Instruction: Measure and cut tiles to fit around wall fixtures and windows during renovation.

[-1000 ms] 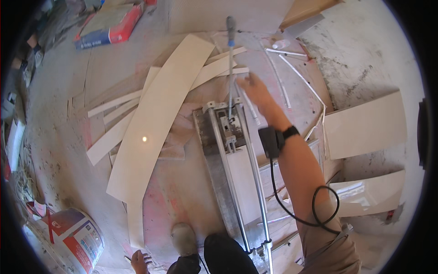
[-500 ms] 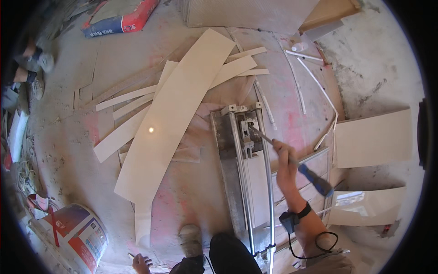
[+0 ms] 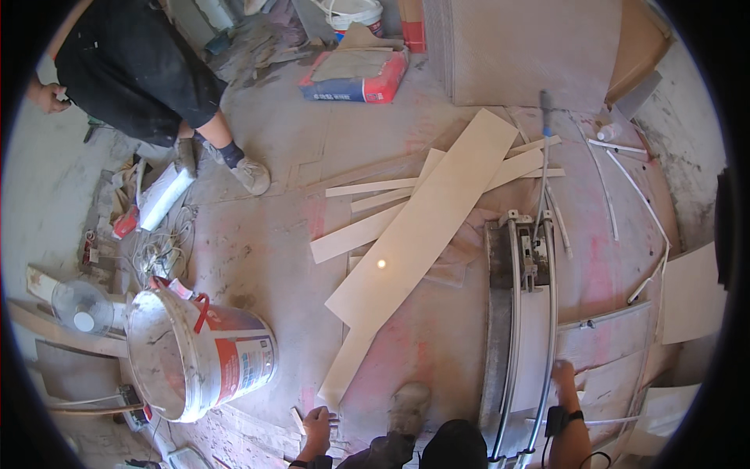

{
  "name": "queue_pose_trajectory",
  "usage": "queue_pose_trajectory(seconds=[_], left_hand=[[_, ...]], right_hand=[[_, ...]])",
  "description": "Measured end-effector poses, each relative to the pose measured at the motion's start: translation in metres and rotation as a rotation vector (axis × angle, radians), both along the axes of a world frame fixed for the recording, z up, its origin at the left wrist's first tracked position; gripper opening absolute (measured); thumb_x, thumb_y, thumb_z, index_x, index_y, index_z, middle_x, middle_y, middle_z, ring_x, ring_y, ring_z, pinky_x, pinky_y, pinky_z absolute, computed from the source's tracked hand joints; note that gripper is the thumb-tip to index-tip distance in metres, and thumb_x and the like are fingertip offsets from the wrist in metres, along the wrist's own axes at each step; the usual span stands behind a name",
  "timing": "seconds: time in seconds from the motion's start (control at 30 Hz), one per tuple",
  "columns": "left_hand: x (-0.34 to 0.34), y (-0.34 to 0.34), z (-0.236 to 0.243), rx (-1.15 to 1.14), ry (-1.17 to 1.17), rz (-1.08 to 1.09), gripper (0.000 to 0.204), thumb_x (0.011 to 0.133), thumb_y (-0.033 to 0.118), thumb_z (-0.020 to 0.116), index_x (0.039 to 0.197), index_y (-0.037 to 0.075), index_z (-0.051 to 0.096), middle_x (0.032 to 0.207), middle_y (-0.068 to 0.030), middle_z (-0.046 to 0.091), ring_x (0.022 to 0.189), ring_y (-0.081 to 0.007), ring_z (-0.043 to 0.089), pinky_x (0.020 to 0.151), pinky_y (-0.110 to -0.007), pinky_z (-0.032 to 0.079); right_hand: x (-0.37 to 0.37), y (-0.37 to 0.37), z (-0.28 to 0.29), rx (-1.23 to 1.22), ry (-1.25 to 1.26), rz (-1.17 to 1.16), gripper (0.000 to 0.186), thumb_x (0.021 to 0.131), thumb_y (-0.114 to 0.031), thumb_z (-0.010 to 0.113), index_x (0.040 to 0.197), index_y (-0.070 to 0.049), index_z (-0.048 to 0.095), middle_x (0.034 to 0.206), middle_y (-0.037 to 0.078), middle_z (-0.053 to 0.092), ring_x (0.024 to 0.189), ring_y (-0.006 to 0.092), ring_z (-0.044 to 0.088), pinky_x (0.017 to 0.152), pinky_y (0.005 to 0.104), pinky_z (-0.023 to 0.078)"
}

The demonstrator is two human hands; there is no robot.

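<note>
A manual tile cutter [image 3: 498, 313] with two metal rails stands before me, right of centre. A light tile piece [image 3: 533, 332] lies under its rails. Its long handle [image 3: 544, 117] points away from me, beyond the cutter's far end. My right hand [image 3: 562, 375] is off the handle, beside the right rail; its fingers are too small and blurred to read. My left hand [image 3: 316, 428] is low near my left leg, fingers loosely apart. A small beige strip [image 3: 298, 420] shows against its left edge; whether they touch I cannot tell. A long beige tile [image 3: 422, 227] lies across narrower strips, left of the cutter.
A dirty white bucket [image 3: 250, 356] stands at the left, near tangled wires [image 3: 160, 250]. Another person [image 3: 144, 74] in dark shorts is at the far left. A red-and-blue bag [image 3: 355, 86] and stacked tiles [image 3: 531, 51] are at the back. Thin white strips [image 3: 637, 184] lie right.
My right hand has let go of the cutter handle and drawn back along the rail. The handle has swung away from me. My view has shifted left, bringing more of the other person into sight.
</note>
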State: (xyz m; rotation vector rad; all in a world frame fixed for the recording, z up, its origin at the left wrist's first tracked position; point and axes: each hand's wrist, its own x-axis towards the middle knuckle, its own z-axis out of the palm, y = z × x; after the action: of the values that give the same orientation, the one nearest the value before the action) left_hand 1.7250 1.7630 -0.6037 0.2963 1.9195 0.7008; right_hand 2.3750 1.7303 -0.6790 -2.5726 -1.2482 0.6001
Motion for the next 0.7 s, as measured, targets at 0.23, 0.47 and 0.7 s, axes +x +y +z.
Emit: queue_pose_trajectory(seconds=[0.23,0.47,0.7], left_hand=[[-0.021,-0.045,0.004,0.001,0.032,-0.066,0.027,0.091,0.017,0.049,0.11,-0.002,0.052,0.077,-0.014,0.061,0.06,-0.0222,0.063,0.048,-0.031,0.051],[-0.074,-0.109,0.054,0.07,0.114,-0.27,0.036,0.089,0.018,0.058,0.114,-0.007,0.049,0.093,-0.0202,0.064,0.076,-0.0275,0.064,0.066,-0.036,0.054],[-0.061,-0.099,0.09,0.058,0.12,-0.134,0.043,0.087,0.024,0.06,0.117,-0.006,0.051,0.108,-0.0209,0.059,0.099,-0.0275,0.058,0.081,-0.04,0.049]], right_hand=[[-0.02,-0.001,0.014,0.022,-0.101,0.098,0.041,0.069,-0.038,0.07,0.08,0.001,0.067,0.076,0.023,0.065,0.072,0.0406,0.062,0.066,0.0451,0.05],[-0.04,-0.038,0.073,-0.014,0.146,-0.237,0.052,0.069,-0.037,0.077,0.093,0.007,0.063,0.084,0.021,0.065,0.077,0.0302,0.063,0.069,0.0375,0.049],[-0.002,-0.147,0.101,0.371,0.294,-0.626,0.029,0.08,-0.024,0.067,0.084,0.004,0.063,0.073,0.012,0.064,0.066,0.0196,0.058,0.06,0.0346,0.046]])
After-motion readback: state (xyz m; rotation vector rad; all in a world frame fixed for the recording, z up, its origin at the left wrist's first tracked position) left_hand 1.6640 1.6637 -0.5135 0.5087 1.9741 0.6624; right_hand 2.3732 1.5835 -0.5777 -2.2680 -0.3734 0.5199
